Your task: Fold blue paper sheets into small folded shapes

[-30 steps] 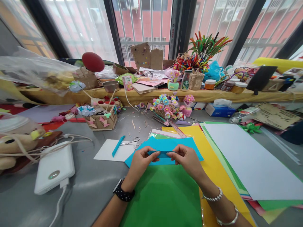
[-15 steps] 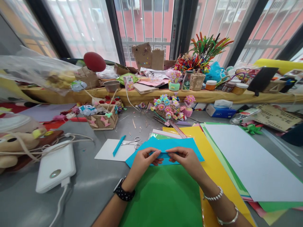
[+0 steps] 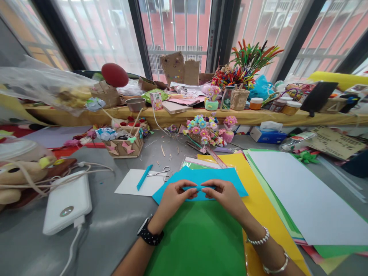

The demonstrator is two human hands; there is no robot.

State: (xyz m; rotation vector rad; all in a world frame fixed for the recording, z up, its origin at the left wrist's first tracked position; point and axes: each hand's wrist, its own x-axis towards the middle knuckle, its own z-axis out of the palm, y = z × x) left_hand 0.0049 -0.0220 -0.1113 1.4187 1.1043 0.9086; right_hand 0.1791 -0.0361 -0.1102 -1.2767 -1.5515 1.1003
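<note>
Between my two hands is a narrow folded strip of blue paper (image 3: 199, 188), pinched near its middle. My left hand (image 3: 177, 194) grips it from the left, with a black dotted watch strap on the wrist. From the right, my right hand (image 3: 222, 193) pinches it between thumb and fingers, bracelets on that wrist. Beneath and behind them lie blue paper sheets (image 3: 230, 177) on a green sheet (image 3: 198, 237). A finished-looking blue paper strip (image 3: 144, 177) and small scissors (image 3: 159, 172) rest on a white card (image 3: 126, 183) to the left.
White and coloured sheets (image 3: 304, 191) are stacked on the right, beside a yellow sheet (image 3: 258, 214). A white power bank (image 3: 69, 203) with a cable lies left. Behind stand a cardboard box (image 3: 126, 147), craft flowers (image 3: 204, 130) and a tissue box (image 3: 268, 135).
The blue paper between my hands has turned from a small flap into a narrower roll or fold. My fingers have shifted slightly, and both hands stay in about the same place.
</note>
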